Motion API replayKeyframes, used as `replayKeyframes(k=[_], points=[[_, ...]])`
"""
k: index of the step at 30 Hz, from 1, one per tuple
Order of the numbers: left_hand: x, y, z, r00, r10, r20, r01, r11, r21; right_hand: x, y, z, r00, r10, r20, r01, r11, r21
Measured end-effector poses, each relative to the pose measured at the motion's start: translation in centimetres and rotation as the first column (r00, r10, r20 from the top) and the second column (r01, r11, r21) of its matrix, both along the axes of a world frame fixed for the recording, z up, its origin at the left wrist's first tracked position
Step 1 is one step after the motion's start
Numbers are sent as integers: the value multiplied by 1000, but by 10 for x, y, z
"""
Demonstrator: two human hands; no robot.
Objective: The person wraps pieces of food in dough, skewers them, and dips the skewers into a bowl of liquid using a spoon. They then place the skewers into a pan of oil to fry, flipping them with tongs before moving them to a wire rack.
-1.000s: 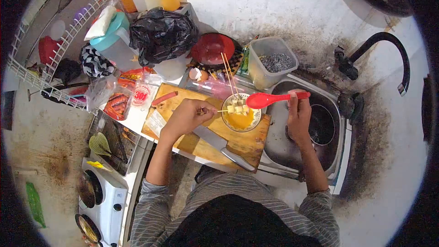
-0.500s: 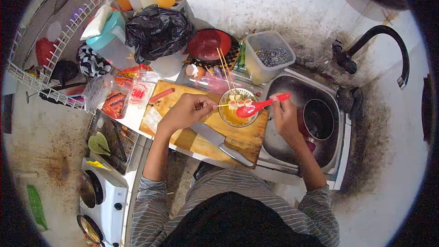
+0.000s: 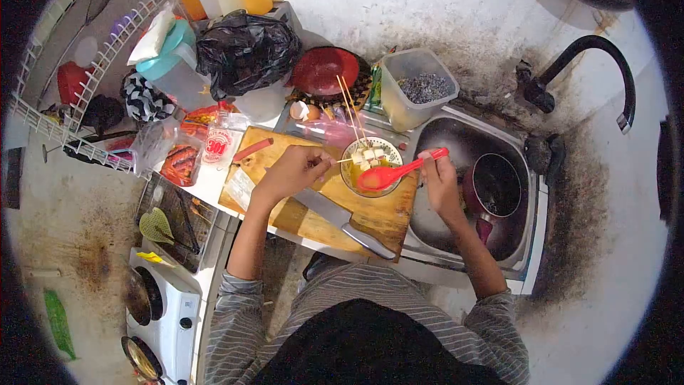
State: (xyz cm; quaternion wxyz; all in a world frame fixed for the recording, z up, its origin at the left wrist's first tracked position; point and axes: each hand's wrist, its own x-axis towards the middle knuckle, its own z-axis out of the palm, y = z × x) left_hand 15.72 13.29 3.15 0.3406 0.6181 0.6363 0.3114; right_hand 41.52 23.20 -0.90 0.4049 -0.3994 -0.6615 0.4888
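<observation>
While the skewer point(image 3: 344, 161) is carrying pale cubes point(image 3: 366, 158) over the bowl point(image 3: 393, 152), the left hand point(image 3: 291, 171) is pinching its bare end in a fingertip grip, left of the bowl. Right of it, the right hand point(image 3: 439, 177) is closing its grip around the handle of a red spoon point(image 3: 377, 179), whose head is blocking part of the bowl. Two sticks point(image 3: 349, 103) are leaning past the bowl's far rim. On the bowl's near side, a knife point(image 3: 331, 212) is lying across the cutting board point(image 3: 388, 217).
</observation>
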Motion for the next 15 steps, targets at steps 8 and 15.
replayKeyframes(k=[8,15], points=[[6,0,-11,997,-37,61,38,999,-15,-2,6,51,999,-12,-49,27,952,305],[7,2,-9,997,-66,46,66,998,17,-10,-3,61,984,-84,154,6,893,450]])
